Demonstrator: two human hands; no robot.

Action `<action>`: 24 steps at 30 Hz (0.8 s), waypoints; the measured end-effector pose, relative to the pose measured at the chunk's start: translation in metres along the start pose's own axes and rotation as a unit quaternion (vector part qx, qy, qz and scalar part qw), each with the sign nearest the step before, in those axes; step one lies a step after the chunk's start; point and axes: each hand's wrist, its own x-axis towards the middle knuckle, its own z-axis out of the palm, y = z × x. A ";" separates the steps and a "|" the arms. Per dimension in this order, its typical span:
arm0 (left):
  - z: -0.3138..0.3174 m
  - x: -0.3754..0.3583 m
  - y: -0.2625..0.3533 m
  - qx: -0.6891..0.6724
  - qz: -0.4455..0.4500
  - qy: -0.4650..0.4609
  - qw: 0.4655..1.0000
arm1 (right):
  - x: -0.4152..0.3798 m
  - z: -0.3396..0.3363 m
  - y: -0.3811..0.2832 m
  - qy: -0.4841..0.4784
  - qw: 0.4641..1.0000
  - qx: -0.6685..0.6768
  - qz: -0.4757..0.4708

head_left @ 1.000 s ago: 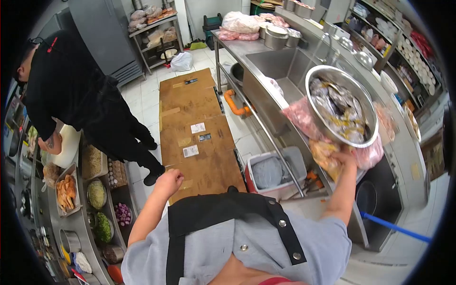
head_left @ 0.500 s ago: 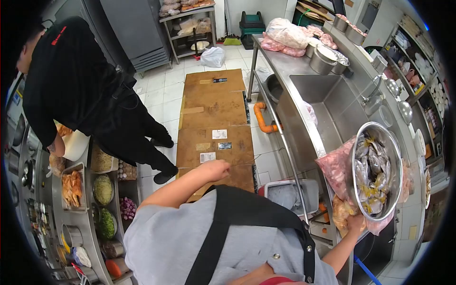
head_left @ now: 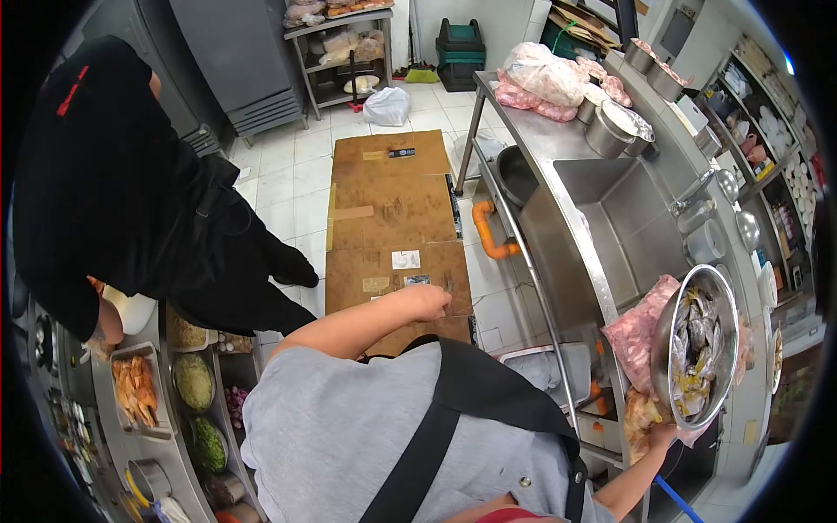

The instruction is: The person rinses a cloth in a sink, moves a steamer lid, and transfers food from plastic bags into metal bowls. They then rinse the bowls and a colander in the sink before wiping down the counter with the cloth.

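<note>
My left hand (head_left: 427, 302) is closed in a loose fist above the cardboard (head_left: 397, 209) on the floor, with nothing visible in it. At the lower right, my right hand (head_left: 664, 435) grips the lower rim of a tilted metal bowl (head_left: 731, 327). Whole fish (head_left: 697, 344) lie inside it. Its fingertips are partly hidden by the bowl. Beside the bowl is a bag of pink meat (head_left: 639, 336), and a bag with yellowish contents (head_left: 641, 417) sits just below that, near my right hand.
A steel sink (head_left: 623, 209) is set in the counter on the right, with metal pots (head_left: 609, 132) and bagged meat (head_left: 542, 74) behind it. A person in black (head_left: 131, 174) stands at the left counter by food trays (head_left: 139, 392). A pipe rail (head_left: 545, 322) edges the sink counter.
The view has shifted. My left hand has moved slightly right in the picture. My right hand stays at the bowl's rim. The person in black appears larger and further left.
</note>
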 end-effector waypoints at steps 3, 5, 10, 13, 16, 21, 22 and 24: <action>-0.003 0.006 -0.015 0.007 0.010 -0.007 1.000 | -0.029 -0.013 -0.045 0.003 0.997 -0.076 0.011; -0.008 0.010 -0.015 0.006 -0.002 -0.035 0.999 | -0.052 -0.020 -0.088 0.003 0.990 -0.136 0.036; -0.003 0.032 -0.026 -0.001 0.044 -0.044 0.998 | -0.083 -0.025 -0.126 -0.037 0.997 0.007 0.074; -0.001 0.041 -0.030 0.011 0.063 -0.053 0.996 | -0.089 -0.025 -0.117 -0.047 0.987 0.038 0.152; 0.007 0.048 -0.041 0.018 0.070 -0.079 0.994 | -0.106 -0.022 -0.108 0.028 0.991 -0.088 0.096; 0.015 0.062 -0.057 0.006 0.091 -0.122 0.988 | -0.140 -0.012 -0.120 0.093 0.960 -0.079 0.251; 0.023 0.070 -0.065 -0.002 0.105 -0.131 0.986 | -0.149 -0.012 -0.128 0.093 0.956 -0.091 0.262; 0.033 0.082 -0.070 0.020 0.128 -0.124 0.984 | -0.159 -0.013 -0.165 0.095 0.929 -0.112 0.338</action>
